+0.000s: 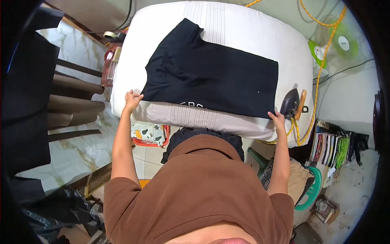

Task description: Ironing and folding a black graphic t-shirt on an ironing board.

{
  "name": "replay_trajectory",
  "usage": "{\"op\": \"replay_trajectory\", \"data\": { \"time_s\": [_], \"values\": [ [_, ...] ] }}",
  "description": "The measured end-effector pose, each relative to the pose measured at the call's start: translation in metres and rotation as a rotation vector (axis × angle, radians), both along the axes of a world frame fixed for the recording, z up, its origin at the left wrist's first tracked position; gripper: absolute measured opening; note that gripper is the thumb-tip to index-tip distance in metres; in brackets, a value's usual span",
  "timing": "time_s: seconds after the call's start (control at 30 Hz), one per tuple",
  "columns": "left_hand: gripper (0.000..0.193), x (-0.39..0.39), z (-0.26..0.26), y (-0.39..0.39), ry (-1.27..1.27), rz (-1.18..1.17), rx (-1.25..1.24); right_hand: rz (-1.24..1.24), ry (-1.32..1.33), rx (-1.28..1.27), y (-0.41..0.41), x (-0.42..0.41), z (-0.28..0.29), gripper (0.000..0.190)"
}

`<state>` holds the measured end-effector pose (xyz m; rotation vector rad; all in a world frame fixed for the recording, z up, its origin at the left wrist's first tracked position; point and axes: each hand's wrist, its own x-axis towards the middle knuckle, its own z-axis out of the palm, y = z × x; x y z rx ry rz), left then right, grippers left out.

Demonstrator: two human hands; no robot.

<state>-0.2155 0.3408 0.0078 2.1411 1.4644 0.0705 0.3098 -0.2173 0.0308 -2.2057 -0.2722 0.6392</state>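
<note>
A black T-shirt lies spread sideways on a padded table with a white cloth cover. It is wrinkled near the neckline, and part of a white print shows along its near edge. My left hand pinches the shirt's near left corner between thumb and fingers. The near right corner, at the hem, is pinched in my right hand. Just beyond my right hand rests a clothes iron with a wooden handle and a yellow cord.
A yellow rope-like cord hangs along the table's right side, near a green fan. Left of the table are rolls of tape and dark cloths. A red basket and a green plastic chair stand below the table's near side.
</note>
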Motion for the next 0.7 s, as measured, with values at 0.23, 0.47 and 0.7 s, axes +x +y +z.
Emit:
{"op": "replay_trajectory", "data": {
  "time_s": [0.23, 0.47, 0.7],
  "values": [
    [0.022, -0.009, 0.084, 0.030, -0.903, 0.079, -0.176, -0.141, 0.212, 0.565, -0.008, 0.006, 0.102, 0.010],
    [0.010, 0.053, 0.257, 0.009, -1.191, -0.090, 0.185, -0.207, -0.016, 0.790, -0.008, 0.021, 0.238, 0.034],
    [0.010, 0.071, 0.324, 0.026, -1.333, -0.073, 0.549, -0.031, -0.314, 0.914, -0.034, 0.050, 0.287, 0.053]
  ]
}}
